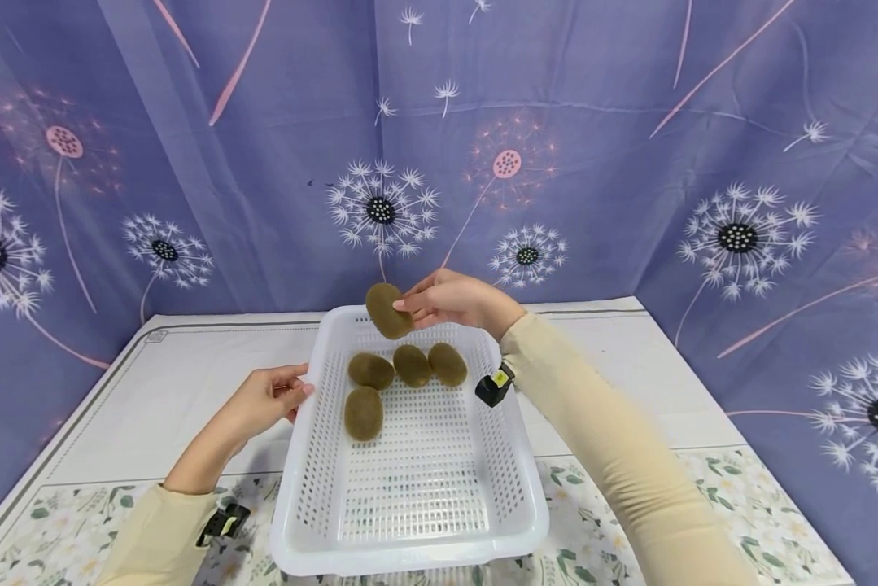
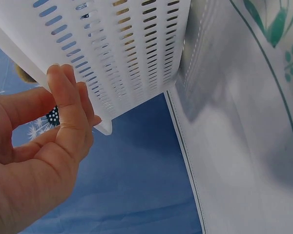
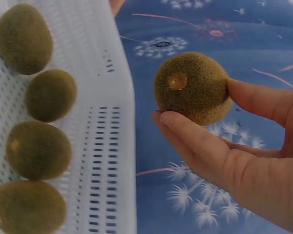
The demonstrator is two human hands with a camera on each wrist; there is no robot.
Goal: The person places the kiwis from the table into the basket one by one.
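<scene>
My right hand [image 1: 456, 299] pinches a brown kiwi [image 1: 387, 312] between thumb and fingers, above the far rim of a white plastic basket [image 1: 409, 560]. In the right wrist view, the held kiwi [image 3: 193, 87] shows its pale stem end, with the thumb at one side and the fingertips beneath. Several more kiwis lie inside the basket, in its far left part; one kiwi [image 1: 364, 413] sits nearer than the row behind it. At the left side, my left hand [image 1: 266, 399] holds the basket's rim, fingers bent against its edge in the left wrist view.
The basket stands on a table with a white cover [image 1: 219, 366] and a floral cloth [image 1: 746, 496] at the front. A purple curtain [image 1: 439, 98] with dandelion prints hangs right behind the table and along both sides.
</scene>
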